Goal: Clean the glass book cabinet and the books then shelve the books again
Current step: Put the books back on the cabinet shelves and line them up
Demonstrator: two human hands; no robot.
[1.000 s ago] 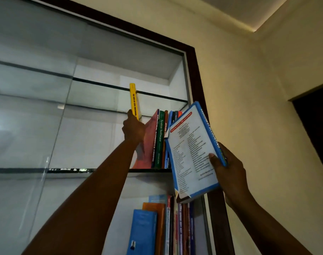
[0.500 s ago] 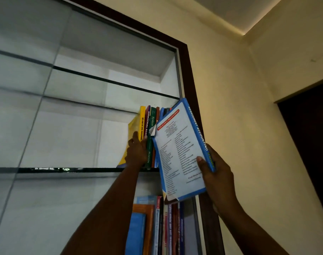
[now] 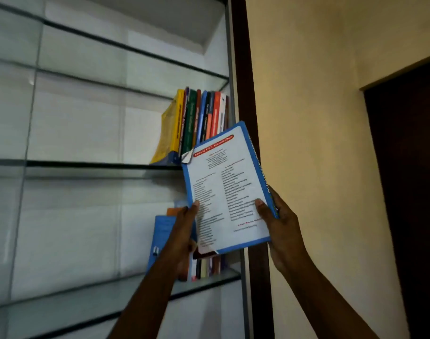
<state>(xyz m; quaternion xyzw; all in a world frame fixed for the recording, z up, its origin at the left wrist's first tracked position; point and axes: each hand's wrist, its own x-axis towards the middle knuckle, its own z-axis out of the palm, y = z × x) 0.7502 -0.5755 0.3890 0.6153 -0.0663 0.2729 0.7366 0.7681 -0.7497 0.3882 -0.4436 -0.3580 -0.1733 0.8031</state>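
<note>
Both hands hold a blue-bordered book (image 3: 223, 189), its white back cover with printed lists facing me, in front of the cabinet's right side. My left hand (image 3: 184, 231) grips its lower left edge, thumb on the cover. My right hand (image 3: 277, 223) grips its lower right edge and spine. Behind it, on the upper glass shelf (image 3: 86, 164), a row of books (image 3: 197, 118) stands at the right end, with a yellow book (image 3: 171, 128) leaning as its leftmost. More books (image 3: 206, 266) stand on the shelf below, partly hidden by the held book.
The cabinet's dark wooden frame (image 3: 245, 81) runs down just right of the shelves. A cream wall (image 3: 319, 118) lies beyond it, with a dark doorway (image 3: 409, 179) at far right. A lower glass shelf (image 3: 74, 299) stretches left.
My left hand let go of the yellow book on the upper shelf and came down onto the blue book's left edge. The blue book sits lower. The view has shifted down.
</note>
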